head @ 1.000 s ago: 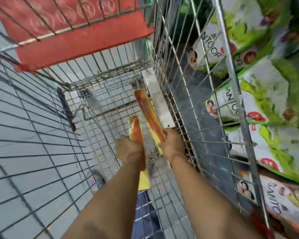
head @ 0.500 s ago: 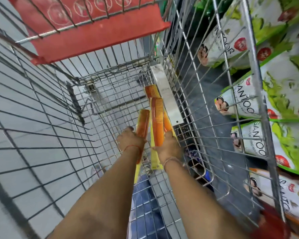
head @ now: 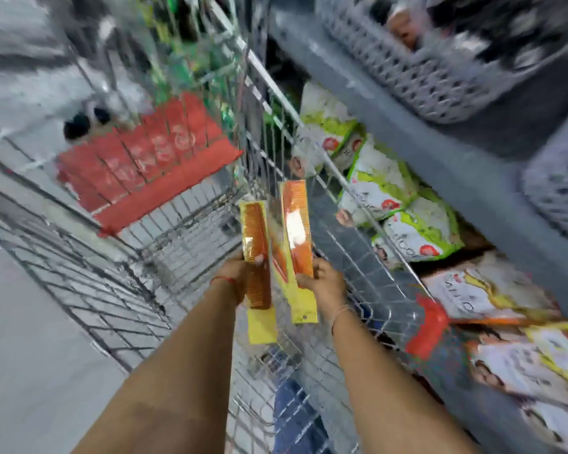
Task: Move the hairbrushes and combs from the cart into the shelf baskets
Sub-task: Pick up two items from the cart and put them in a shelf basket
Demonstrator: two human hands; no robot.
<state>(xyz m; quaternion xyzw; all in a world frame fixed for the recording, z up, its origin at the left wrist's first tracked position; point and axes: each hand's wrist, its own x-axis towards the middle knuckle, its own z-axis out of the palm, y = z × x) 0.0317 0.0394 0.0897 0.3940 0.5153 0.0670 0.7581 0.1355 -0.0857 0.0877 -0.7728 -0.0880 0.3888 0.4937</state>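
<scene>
My left hand (head: 243, 273) pinched an orange plastic comb in its yellow packet (head: 254, 253); my right hand (head: 322, 286) gripped two more packaged orange combs (head: 294, 231). All were held upright above the wire shopping cart (head: 164, 263), touching nothing else. A grey perforated plastic basket (head: 417, 73) sat on the shelf above; its contents were too blurred to tell.

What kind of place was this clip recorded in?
Most likely a shop aisle: a wire shopping cart, stacked packaged goods on a low shelf, and grey plastic baskets on the shelf above.
</scene>
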